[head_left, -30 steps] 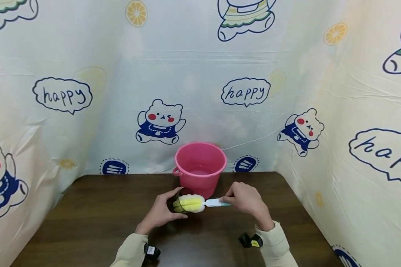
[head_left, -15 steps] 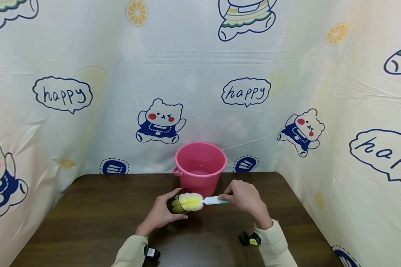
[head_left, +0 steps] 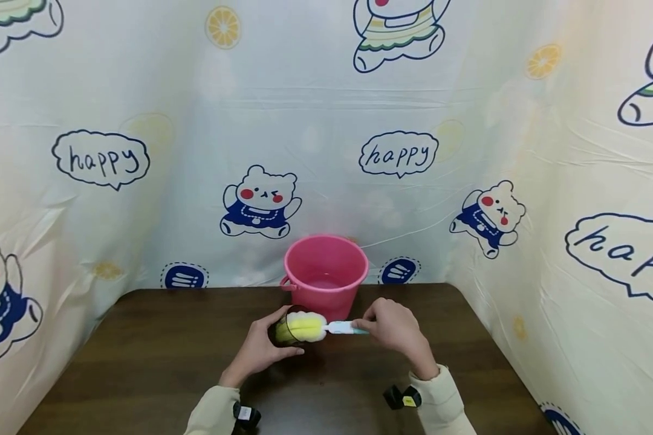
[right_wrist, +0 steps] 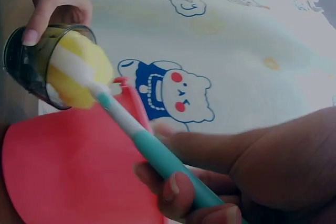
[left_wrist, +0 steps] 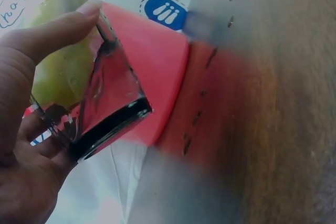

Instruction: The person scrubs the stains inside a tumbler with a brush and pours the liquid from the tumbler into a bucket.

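Observation:
My left hand (head_left: 261,349) grips a dark, see-through cup (left_wrist: 118,90) that lies tilted on its side, its mouth toward my right hand. The thumb and fingers wrap round its wall. A bottle brush with a yellow and white sponge head (head_left: 308,327) is partly inside the cup, the back of the head showing past the rim. In my right hand (head_left: 396,331) I hold the brush by its white and teal handle (right_wrist: 157,153), pinched between thumb and fingers. Both hands are raised above the table, in front of the bucket.
A pink bucket (head_left: 329,296) with a side lug stands at the back of the dark wooden table (head_left: 141,362), just behind the cup and brush. A pale curtain (head_left: 326,109) printed with bears hangs behind and at the sides.
My right hand has shifted a little left, and the sponge head sits slightly deeper in the cup. My left hand keeps its grip on the cup in about the same place.

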{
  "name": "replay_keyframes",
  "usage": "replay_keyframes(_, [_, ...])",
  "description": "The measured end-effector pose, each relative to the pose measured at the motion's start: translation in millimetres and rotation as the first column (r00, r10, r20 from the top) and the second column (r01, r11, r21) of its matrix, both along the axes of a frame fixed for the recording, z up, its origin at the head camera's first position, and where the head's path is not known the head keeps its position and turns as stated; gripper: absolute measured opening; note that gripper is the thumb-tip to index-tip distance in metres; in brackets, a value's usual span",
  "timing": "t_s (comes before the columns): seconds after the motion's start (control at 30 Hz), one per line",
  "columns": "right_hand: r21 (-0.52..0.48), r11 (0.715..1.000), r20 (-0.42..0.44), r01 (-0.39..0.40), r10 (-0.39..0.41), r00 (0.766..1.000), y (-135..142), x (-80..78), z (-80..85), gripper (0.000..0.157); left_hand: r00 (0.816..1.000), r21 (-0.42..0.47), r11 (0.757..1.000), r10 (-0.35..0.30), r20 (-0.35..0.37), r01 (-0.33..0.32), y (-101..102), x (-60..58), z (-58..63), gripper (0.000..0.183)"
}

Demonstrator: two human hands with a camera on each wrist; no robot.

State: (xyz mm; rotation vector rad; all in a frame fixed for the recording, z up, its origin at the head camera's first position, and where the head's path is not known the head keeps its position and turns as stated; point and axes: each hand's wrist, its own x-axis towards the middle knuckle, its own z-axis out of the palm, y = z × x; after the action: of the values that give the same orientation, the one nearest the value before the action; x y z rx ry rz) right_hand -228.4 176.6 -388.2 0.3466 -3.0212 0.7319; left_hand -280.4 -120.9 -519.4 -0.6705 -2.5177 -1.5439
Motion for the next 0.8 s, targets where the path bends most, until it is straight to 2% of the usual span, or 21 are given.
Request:
replay_keyframes(0.17, [0.010, 0.998, -0.001, 0.063, -0.063, 0.998, -3, 0.2, -1.5, 0.033, 1.000, -0.006, 1.000, 0.022, 0.007, -0.022, -2, 1.7, -1.6, 0.097])
replay_keyframes(0.3, [0.026, 1.000, 0.017, -0.003, 0.003, 1.000, -2, 1.0, 0.9, 0.032, 1.000, -0.011, 1.000, -0.008, -0.007, 0.008, -2, 1.2, -1.6, 0.093])
replay_keyframes(0.4, [-0.008, 0.999, 0.027, -0.042, 0.043, 0.999, -2, -2.2, 2.3, 0.034, 1.000, -0.013, 1.000, -0.014, -0.006, 0.014, -3, -0.1, -2.2, 0.093])
replay_keyframes(0.53, [-0.023, 1.000, 0.011, 0.019, -0.019, 1.000, -6, -8.2, -0.5, 0.035, 1.000, -0.012, 1.000, 0.009, -0.021, -0.010, -4, -2.9, -3.0, 0.094])
replay_keyframes(0.63, [0.007, 0.999, 0.008, 0.048, -0.048, 0.999, -9, -9.0, -3.3, 0.034, 0.999, -0.021, 1.000, 0.010, -0.044, -0.011, -6, -4.2, -1.9, 0.094])
replay_keyframes(0.8, [0.017, 0.999, 0.051, -0.027, 0.026, 0.998, -10, -7.1, -4.0, 0.033, 0.999, -0.046, 0.998, -0.038, -0.035, 0.036, -7, -3.8, -2.3, 0.093])
